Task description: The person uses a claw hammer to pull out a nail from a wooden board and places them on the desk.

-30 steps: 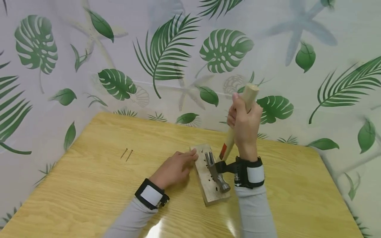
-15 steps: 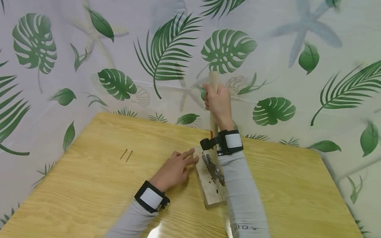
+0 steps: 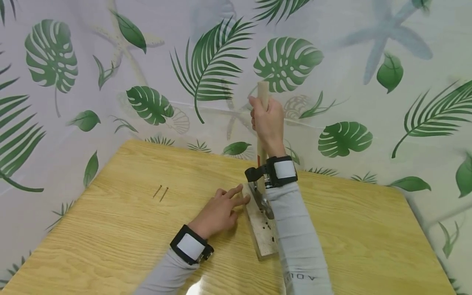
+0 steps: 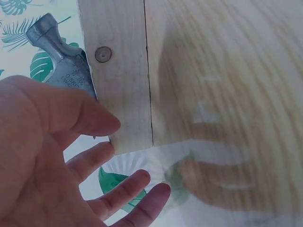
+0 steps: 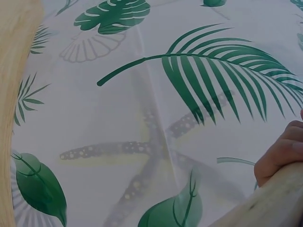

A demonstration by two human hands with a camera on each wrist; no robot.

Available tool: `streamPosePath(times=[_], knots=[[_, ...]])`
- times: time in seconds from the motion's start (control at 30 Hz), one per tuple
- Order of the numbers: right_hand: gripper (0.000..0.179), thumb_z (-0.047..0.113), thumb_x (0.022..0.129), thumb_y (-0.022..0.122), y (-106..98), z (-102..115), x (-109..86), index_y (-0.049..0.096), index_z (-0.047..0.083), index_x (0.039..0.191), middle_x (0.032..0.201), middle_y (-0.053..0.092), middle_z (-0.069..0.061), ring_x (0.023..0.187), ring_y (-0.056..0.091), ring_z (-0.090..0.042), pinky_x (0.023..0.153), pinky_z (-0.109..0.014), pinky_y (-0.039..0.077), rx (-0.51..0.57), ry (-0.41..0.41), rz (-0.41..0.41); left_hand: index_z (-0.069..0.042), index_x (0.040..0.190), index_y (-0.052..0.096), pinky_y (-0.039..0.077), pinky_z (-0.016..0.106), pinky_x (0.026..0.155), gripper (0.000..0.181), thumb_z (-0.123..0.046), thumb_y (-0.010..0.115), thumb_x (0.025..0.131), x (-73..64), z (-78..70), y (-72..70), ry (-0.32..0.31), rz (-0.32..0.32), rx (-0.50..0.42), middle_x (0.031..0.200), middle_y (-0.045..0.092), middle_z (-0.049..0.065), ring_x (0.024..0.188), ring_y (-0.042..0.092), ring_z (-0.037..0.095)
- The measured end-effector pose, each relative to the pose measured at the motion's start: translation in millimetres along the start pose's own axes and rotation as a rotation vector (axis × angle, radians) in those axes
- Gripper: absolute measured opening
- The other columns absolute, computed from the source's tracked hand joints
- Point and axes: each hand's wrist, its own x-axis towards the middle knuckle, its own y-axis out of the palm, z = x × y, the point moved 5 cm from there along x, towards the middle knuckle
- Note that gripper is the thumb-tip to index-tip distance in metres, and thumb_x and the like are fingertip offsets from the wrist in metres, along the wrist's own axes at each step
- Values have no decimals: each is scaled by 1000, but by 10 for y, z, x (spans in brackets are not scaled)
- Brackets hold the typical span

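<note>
A claw hammer (image 3: 263, 91) stands with its wooden handle nearly upright. My right hand (image 3: 270, 123) grips that handle near its top end. The metal hammer head (image 3: 262, 203) is over the far part of a pale wooden block (image 3: 264, 241) with dark holes in its top; whether the claw holds a nail is hidden. Relaxed, spread fingers of my left hand (image 3: 217, 213) touch the block's far left edge. In the left wrist view, the thumb lies against the block (image 4: 120, 90), with the hammer head (image 4: 71, 71) behind. Part of the handle (image 5: 270, 203) shows in the right wrist view.
Two loose nails, a left one (image 3: 157, 191) and a right one (image 3: 164, 194), lie left of the block on the wood-grain table (image 3: 110, 229). A leaf-patterned cloth (image 3: 221, 53) rises behind the table's far edge.
My right hand has swung left, bringing the hammer handle from leaning right to nearly upright. The hammer head has shifted toward the block's far end. My left hand stays by the block.
</note>
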Motion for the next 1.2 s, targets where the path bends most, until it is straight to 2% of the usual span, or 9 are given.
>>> streamPosePath(times=[0.17, 0.3, 0.47, 0.63, 0.8, 0.9, 1.03, 1.2], knots=[[29, 25, 102, 58, -116, 96, -157, 51, 10, 78, 55, 43, 1, 45, 39, -12, 43, -24, 32, 70, -73, -45, -21, 147, 56, 45, 37, 76, 52, -6, 58, 97, -11, -20, -11, 1, -1, -11, 163, 35, 8, 107, 51, 32], [27, 22, 102, 58, -234, 198, -338, 52, 10, 78, 56, 42, 1, 44, 38, -12, 41, -24, 30, 121, -177, -99, -20, 147, 56, 48, 42, 79, 51, -6, 57, 98, -15, -44, -26, -7, 4, -13, 163, 35, 9, 112, 52, 37], [19, 22, 102, 56, -344, 313, -591, 56, 13, 85, 58, 42, 2, 44, 38, -11, 40, -24, 30, 130, -305, -154, -20, 148, 55, 50, 46, 81, 51, -7, 57, 99, -13, -54, -30, -23, 2, 0, 163, 35, 8, 116, 52, 39], [21, 17, 100, 56, -455, 409, -818, 56, 8, 81, 54, 40, 2, 42, 36, -10, 39, -24, 29, 198, -385, -210, -22, 148, 55, 50, 45, 80, 50, -8, 56, 99, -1, -43, -10, -32, -4, 9, 163, 36, 7, 112, 53, 38], [21, 13, 98, 54, -537, 499, -971, 54, 7, 78, 53, 37, 3, 41, 32, -9, 39, -24, 25, 250, -460, -229, -24, 147, 56, 46, 37, 70, 52, -8, 58, 98, 2, -48, -9, -41, -7, 21, 163, 37, 5, 107, 53, 34], [25, 11, 98, 52, -565, 564, -1088, 49, 1, 76, 52, 36, 3, 39, 30, -9, 37, -24, 22, 256, -518, -224, -25, 147, 56, 43, 33, 65, 52, -8, 59, 98, -1, -62, -6, -45, -1, 20, 163, 36, 5, 104, 53, 32], [28, 8, 94, 51, -586, 680, -1274, 41, -5, 71, 50, 33, 1, 38, 27, -8, 36, -23, 20, 316, -592, -217, -26, 148, 55, 42, 33, 66, 52, -10, 60, 99, 11, -38, 15, -64, 16, 19, 164, 34, 3, 104, 52, 30], [28, -1, 90, 46, -659, 812, -1560, 33, -3, 65, 48, 29, -1, 38, 24, -7, 37, -21, 20, 435, -691, -238, -26, 148, 54, 42, 33, 66, 53, -8, 60, 98, 28, -34, 35, -58, 24, 25, 165, 34, 4, 103, 52, 31]])
